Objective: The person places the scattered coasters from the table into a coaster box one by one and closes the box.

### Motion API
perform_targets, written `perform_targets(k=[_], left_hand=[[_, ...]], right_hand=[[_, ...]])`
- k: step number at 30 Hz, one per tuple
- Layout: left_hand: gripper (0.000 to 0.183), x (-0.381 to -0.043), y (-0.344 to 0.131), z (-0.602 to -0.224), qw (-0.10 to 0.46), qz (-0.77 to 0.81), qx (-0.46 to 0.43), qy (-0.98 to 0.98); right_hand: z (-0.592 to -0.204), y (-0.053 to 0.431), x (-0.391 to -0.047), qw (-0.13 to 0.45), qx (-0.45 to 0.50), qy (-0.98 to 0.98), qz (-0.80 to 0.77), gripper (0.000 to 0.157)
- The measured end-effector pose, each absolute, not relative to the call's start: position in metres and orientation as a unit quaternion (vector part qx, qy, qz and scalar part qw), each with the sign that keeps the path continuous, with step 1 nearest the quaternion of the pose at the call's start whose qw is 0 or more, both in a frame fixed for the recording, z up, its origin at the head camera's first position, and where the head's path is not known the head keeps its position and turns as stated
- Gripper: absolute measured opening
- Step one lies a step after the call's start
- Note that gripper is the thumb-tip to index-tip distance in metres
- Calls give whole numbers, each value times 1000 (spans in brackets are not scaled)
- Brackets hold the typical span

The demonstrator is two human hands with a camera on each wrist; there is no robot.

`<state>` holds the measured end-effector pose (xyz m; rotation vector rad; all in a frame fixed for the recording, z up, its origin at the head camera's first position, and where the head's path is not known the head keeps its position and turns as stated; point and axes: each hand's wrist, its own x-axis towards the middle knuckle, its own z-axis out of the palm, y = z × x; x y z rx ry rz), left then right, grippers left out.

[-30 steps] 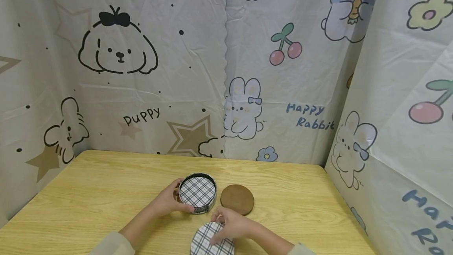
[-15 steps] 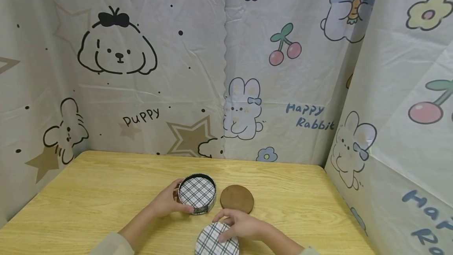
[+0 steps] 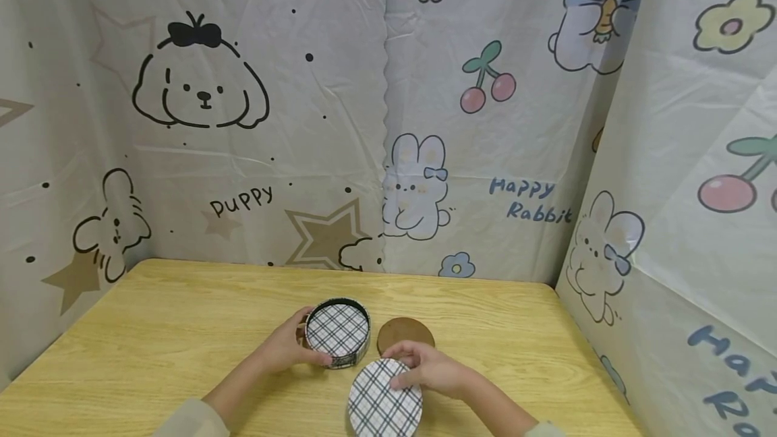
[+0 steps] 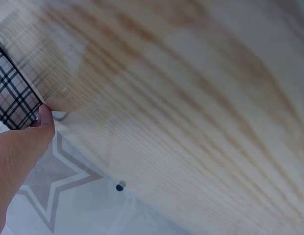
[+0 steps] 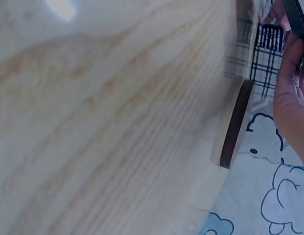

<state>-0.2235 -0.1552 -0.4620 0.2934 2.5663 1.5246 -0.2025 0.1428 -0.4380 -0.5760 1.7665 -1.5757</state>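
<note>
A round, open-topped plaid holder (image 3: pixel 347 358) stands on the table with a plaid disc lying inside its dark rim. My left hand (image 3: pixel 290 344) grips its left side, thumb in front and fingers behind; the left wrist view shows the thumb side of the hand (image 4: pixel 19 152) at the holder's wall (image 4: pixel 17 95). In front and to the right, my right hand (image 3: pixel 429 369) pinches a round plaid coaster (image 3: pixel 384 404) by its upper right edge, tilted with the patterned face up. The right wrist view catches the coaster's dark edge (image 5: pixel 295 19). Its underside is hidden in the head view.
A flat brown disc (image 3: pixel 400 334) lies on the table right of the holder, partly covered by my right hand. The yellow wood-grain table (image 3: pixel 212 302) ends at a printed cloth backdrop (image 3: pixel 328 154) behind and on both sides.
My right hand has moved right and away from me with the coaster, now overlapping the brown disc more. The left hand and the holder have stayed in place.
</note>
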Motion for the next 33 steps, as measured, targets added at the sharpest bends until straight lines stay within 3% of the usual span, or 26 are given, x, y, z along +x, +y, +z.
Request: perform_targets(k=[33], left_hand=[[100,-224,-156,-463,78,518,108,845]], right_hand=[[-426,137,-222,240,-130,676,-685,52]])
